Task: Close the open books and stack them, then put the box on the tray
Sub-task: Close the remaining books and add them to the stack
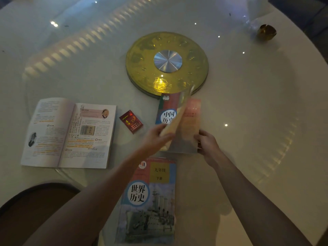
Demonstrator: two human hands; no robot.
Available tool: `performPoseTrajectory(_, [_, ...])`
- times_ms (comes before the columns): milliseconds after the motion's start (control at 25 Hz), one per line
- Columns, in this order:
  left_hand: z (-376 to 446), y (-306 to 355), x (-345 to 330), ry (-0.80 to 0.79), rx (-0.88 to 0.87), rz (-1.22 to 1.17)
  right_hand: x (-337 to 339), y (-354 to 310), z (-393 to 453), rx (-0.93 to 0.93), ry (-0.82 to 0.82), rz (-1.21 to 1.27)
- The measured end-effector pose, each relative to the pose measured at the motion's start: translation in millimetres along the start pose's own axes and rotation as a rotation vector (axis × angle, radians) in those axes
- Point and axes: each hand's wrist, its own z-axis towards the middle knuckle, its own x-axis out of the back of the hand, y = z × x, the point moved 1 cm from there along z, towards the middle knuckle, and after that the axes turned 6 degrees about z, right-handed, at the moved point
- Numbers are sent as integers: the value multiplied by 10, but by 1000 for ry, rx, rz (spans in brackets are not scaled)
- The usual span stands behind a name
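- Textbook [179, 121] beside the gold tray [166, 63], half-closed: left hand [156, 137] grips its swinging pages, right hand [206, 142] pinches the near corner.
- Pages may buckle if folded fast; red box [131, 121] sits close by.

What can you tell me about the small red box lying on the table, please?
The small red box looks like a closed cardboard pack with gold lettering on its face. It lies flat and skewed on the white table, between the open book and the book being closed, touching neither. No hand is on it.
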Motion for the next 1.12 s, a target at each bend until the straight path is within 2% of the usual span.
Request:
performPoseTrajectory(120, [-49,-83,-313,-188,60,72,38,66,-17,-78,-74,118])
performPoseTrajectory(200, [-95,-203,-393,-201,138,20,40,107,-13,-57,-129,45])
performPoseTrajectory(280, [-100,-313,-400,-102,127,8,43,126,-7,-21,-120,-18])
performPoseTrajectory(400, [-125,-344,-234,152,99,206,47,58,-65,-3,-94,96])
performPoseTrajectory(520, [-180,-333,35,305,194,63,68,-70,-275,19,-147,207])
performPoseTrajectory(600, [-229,-331,168,322,218,-14,105,-103,-450,33,-194,217])
performPoseTrajectory(720, [-455,-340,267,252,179,-140,135,-20,-736,53,-255,161])
performPoseTrajectory(840, [-876,-587,289,214,139,-282,61,252,-1064,41,-230,43])
performPoseTrajectory(1000, [-1540,-1020,131,205,219,-273,-105,756,-1484,-12,-191,-116])
performPoseTrajectory(1120, [-1890,-1396,32,262,260,-145,-176,1125,-1698,-45,-206,-194])
